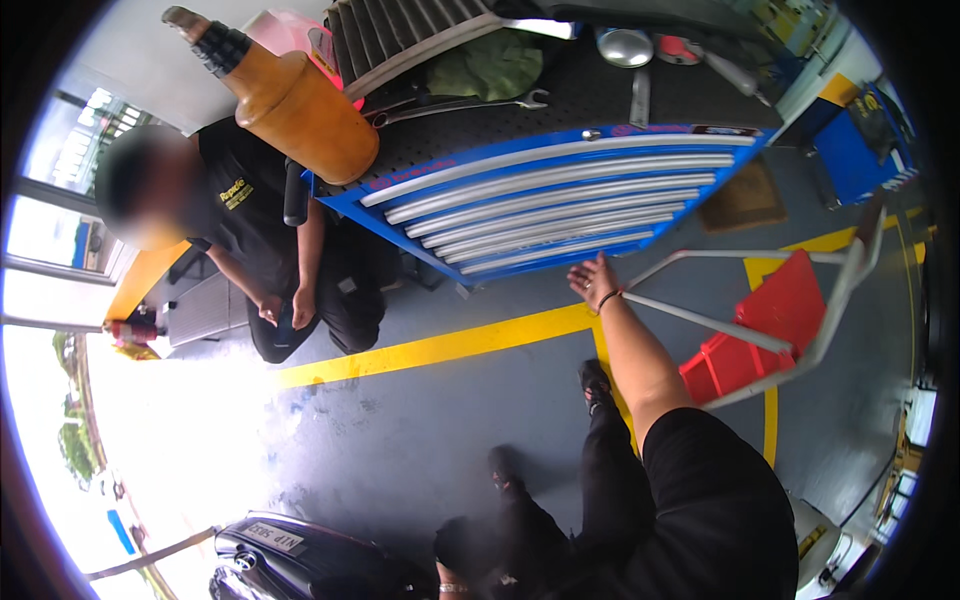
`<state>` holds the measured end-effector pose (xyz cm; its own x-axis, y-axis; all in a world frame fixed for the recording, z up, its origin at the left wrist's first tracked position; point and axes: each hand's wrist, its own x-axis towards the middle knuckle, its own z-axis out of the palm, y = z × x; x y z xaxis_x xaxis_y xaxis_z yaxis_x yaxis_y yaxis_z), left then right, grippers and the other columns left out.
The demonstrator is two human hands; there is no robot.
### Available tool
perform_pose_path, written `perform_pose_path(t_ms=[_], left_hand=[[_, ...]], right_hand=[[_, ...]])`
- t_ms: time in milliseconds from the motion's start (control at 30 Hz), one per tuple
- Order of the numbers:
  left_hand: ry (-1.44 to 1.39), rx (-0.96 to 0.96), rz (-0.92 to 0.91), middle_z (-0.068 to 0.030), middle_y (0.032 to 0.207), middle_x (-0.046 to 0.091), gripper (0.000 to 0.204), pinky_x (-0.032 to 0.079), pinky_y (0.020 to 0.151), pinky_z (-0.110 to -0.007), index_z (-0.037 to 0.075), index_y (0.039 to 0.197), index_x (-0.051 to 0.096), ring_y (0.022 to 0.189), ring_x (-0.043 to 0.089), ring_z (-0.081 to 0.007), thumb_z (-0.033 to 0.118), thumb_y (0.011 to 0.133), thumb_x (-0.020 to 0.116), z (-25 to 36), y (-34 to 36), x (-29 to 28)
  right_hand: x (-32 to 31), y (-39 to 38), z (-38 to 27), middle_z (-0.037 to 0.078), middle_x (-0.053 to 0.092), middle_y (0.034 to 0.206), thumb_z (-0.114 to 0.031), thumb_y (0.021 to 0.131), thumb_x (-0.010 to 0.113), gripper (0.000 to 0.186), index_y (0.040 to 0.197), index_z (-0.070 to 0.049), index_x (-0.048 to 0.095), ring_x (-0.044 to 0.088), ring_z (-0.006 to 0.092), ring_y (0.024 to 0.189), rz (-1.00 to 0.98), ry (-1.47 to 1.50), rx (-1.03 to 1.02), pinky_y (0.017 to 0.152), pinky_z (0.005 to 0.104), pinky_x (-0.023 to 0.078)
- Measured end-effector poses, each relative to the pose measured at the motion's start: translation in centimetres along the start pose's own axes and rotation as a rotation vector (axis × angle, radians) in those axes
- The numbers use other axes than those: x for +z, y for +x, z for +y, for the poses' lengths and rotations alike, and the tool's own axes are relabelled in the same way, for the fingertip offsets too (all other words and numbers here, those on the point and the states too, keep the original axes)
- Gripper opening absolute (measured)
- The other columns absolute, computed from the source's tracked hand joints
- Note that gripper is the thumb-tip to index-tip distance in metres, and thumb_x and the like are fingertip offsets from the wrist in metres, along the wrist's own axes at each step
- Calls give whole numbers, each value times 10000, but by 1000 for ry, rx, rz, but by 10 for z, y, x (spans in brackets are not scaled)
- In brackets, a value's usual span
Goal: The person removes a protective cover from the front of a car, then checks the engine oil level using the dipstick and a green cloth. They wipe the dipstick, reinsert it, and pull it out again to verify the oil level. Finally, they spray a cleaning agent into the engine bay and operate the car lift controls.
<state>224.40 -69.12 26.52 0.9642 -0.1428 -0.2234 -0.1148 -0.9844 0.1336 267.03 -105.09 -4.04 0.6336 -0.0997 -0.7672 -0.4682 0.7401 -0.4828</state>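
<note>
My right hand (595,282) reaches forward with its palm up and its fingers apart, holding nothing. It is near the lower edge of a blue tool cabinet (450,262) with silver drawer fronts; I cannot tell whether they touch. Just right of the hand stands a grey metal frame (700,318) with red panels (785,300). Of my left arm, only a short stretch at the wrist with a band (452,588) shows at the bottom edge; the left hand is out of the picture.
On the cabinet top are an orange bottle (305,115), a combination wrench (470,105), a pleated filter (400,40), a green cloth (490,65) and a round metal dish (625,47). A person (250,200) crouches at left. A dark vehicle (310,560) stands at lower left.
</note>
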Motion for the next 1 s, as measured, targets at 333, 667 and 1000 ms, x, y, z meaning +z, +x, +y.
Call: perform_pose_path(t_ms=[333,667,1000], left_hand=[[-351,-223,-805,-98,1086,622,345,474,869,-318,77,989,622,1037,583,-260,395,858,597,134,135,84],[-2354,-1082,-107,-130,1090,589,338,498,764,-450,77,1191,526,910,583,-283,348,998,464,92,305,161],[-2042,-1062,159,-128,859,650,256,554,679,-383,43,1107,534,815,659,-247,277,1005,516,116,352,203]], right_hand=[[-16,52,-8,110,466,1321,-619,951,441,654,1297,-65,439,443,256,1245,-55,123,-85,1018,483,352],[-103,-112,13,93,633,864,-550,931,551,506,1071,-64,521,668,267,824,47,-249,263,708,384,531],[-13,-50,-44,150,600,1142,-182,891,520,304,1189,-138,560,594,328,1099,36,-2281,-707,903,520,443]])
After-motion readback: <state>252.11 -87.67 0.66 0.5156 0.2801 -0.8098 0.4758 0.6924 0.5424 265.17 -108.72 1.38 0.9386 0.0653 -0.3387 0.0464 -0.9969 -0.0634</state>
